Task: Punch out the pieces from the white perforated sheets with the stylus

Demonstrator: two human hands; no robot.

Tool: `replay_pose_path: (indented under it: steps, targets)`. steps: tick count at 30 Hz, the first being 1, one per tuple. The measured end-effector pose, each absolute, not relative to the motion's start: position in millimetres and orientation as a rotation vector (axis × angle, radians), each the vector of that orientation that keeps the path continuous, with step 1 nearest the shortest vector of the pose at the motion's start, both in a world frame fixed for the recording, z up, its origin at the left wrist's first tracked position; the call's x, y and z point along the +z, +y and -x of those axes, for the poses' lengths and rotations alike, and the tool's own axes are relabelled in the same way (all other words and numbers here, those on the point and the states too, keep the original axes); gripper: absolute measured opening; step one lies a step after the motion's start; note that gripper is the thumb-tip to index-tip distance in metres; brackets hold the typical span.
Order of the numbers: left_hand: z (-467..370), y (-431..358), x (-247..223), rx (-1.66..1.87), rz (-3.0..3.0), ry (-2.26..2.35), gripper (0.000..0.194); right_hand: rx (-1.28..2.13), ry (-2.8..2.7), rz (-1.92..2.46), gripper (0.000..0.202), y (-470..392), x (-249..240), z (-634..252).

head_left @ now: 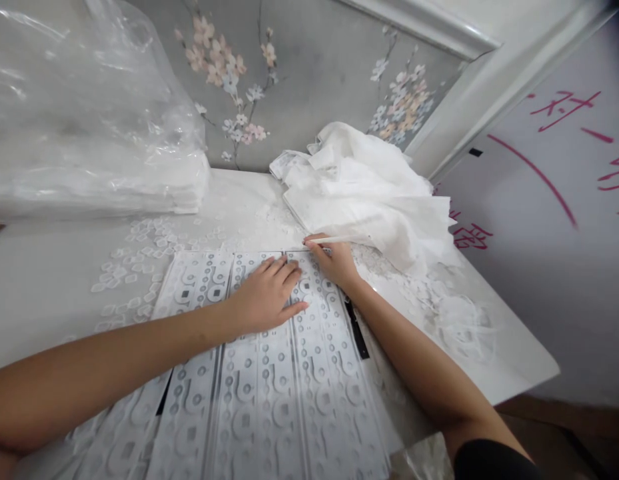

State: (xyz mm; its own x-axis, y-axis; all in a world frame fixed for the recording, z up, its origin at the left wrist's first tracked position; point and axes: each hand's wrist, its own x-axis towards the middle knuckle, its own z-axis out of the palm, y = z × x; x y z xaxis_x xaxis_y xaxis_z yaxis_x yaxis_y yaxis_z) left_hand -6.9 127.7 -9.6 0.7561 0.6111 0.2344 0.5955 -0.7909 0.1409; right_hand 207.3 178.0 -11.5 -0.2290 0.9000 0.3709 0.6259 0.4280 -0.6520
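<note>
My left hand (266,293) lies flat, fingers spread, on a white sheet with rows of die-cut holes and curved shapes (269,387). At the sheet's far edge, my right hand (338,265) is closed in a pinch on a thin white stick (334,239), which points off to the right. The stick's exact kind is unclear. Dark stripes run lengthwise through the sheet, and its near part is blurred.
Crumpled white sheets (359,187) are heaped behind my right hand. Small clear cut-out pieces (144,240) lie scattered at left, with more scraps (464,327) at right. A plastic-wrapped stack (89,133) stands back left. A whiteboard (534,267) with red writing borders the table's right side.
</note>
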Motion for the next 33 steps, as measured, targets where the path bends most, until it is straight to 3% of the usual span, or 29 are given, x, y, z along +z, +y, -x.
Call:
replay_pose_path:
  steps: [8,14,26,33]
  targets:
    - [7.6,189.7,4.7,0.526,-2.431,1.024,0.035,0.757,-1.680,1.394,0.042,178.6,-15.9,-232.8]
    - [0.7,240.8,15.0,0.346,-2.452,0.653,0.025,0.818,-1.737,1.365,0.045,180.0,-13.4,-245.3]
    - [-5.4,257.9,24.2,0.131,-2.189,0.587,0.019,0.847,-1.814,1.363,0.050,178.8,-8.4,-253.6]
    - [-8.3,256.3,24.9,0.115,-2.442,0.480,0.022,0.836,-1.817,1.345,0.044,179.4,-10.5,-252.1]
